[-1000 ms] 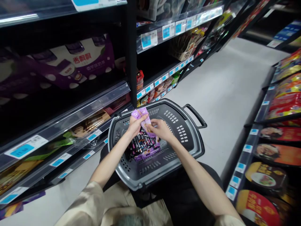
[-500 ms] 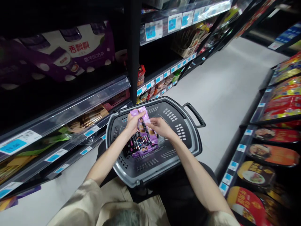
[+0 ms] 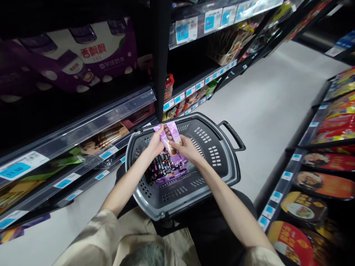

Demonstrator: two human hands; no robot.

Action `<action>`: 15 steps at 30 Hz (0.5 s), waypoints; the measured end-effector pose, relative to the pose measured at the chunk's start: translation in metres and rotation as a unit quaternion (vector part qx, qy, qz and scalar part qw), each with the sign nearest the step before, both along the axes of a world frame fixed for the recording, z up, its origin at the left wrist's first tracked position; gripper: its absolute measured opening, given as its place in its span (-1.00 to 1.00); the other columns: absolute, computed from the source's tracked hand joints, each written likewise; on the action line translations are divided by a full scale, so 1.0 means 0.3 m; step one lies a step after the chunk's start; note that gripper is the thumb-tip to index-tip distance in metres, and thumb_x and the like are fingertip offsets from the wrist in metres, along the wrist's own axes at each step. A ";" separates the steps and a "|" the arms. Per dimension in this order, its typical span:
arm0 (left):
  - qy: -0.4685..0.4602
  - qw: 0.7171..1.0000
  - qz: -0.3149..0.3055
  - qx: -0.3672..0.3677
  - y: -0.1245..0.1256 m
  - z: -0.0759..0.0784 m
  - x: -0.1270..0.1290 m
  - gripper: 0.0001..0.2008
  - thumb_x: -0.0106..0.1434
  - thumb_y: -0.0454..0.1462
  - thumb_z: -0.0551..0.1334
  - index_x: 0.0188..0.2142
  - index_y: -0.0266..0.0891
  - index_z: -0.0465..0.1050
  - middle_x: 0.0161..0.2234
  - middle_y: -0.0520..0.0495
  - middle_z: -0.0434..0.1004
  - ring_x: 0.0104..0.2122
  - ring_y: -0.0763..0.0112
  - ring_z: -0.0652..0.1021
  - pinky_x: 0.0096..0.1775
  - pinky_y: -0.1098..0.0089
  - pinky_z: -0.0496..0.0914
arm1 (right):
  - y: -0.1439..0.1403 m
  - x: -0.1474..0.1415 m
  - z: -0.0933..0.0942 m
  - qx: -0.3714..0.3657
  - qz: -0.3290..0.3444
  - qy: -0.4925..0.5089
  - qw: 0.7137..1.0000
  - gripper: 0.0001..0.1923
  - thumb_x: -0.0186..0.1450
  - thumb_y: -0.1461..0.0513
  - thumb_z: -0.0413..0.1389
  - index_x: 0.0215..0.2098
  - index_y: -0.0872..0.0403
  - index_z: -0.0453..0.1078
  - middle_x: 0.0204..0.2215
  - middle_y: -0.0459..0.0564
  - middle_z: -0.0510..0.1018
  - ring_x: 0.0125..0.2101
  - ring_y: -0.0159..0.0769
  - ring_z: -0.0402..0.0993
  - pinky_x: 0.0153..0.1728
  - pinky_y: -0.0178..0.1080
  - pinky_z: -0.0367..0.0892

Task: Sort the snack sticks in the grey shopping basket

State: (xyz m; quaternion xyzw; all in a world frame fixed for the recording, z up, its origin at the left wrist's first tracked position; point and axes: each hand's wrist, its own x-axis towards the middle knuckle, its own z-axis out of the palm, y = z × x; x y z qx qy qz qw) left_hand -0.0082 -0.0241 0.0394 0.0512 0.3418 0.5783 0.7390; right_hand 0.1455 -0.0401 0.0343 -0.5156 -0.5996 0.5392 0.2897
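Note:
Over a dark grey shopping basket (image 3: 155, 212), both hands hold slim purple stick packets. My left hand (image 3: 155, 144) is closed on a purple stick packet (image 3: 172, 152) that slants down to the right. A second stick packet (image 3: 173, 129) lies beside it, apart at the top. From the right, my right hand (image 3: 189, 149) pinches the packets around their middle; which of them its fingertips grip is partly hidden. Below the hands, inside the basket, rests a shiny dark and purple package (image 3: 166, 171), partly covered by the left hand and the packets.
Shelves with price labels (image 3: 186, 30) run along the left, holding purple multipacks (image 3: 91, 55). On the right, a shelf carries bowl-shaped food packs (image 3: 303, 208) and red bags (image 3: 337, 127). The basket's handle (image 3: 234, 136) sticks out toward the pale aisle floor (image 3: 257, 99).
The two purple stick packets have been spread apart and raised slightly. My right hand has shifted left onto them. The view has turned a little, with the basket staying in place.

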 end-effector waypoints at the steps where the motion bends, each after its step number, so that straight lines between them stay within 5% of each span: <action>1: 0.008 1.000 0.002 0.006 0.001 -0.004 0.003 -0.70 0.25 -0.12 0.43 -0.36 -0.25 0.41 -0.53 0.09 0.44 -0.59 0.57 0.45 -0.45 0.50 0.44 | 0.000 -0.003 0.005 -0.012 0.004 0.022 1.000 -0.58 0.17 -0.05 0.31 -0.21 0.08 0.47 -0.48 -0.13 0.51 -0.55 -0.36 0.35 -0.54 -0.33 0.31; 9: 0.100 0.992 0.018 0.078 -0.009 -0.031 0.012 -0.60 0.08 -0.06 0.52 -0.28 -0.22 0.45 -0.33 -0.02 0.59 -0.26 0.33 0.61 -0.18 0.36 0.50 | 0.008 -0.011 0.026 -0.034 -0.018 0.074 0.997 -0.59 0.06 -0.01 0.39 -0.32 0.11 0.49 -0.53 -0.13 0.48 -0.59 -0.40 0.29 -0.63 -0.34 0.28; 15: 0.219 0.958 -0.122 0.141 -0.056 -0.035 0.032 -0.50 -0.07 -0.14 0.59 -0.15 -0.25 0.55 -0.20 -0.08 0.63 -0.30 0.41 0.60 -0.25 0.45 0.46 | 0.056 0.028 0.023 0.025 -0.162 0.086 0.983 -0.48 -0.02 -0.05 0.43 -0.27 0.10 0.47 -0.53 -0.13 0.50 -0.60 -0.39 0.34 -0.64 -0.32 0.33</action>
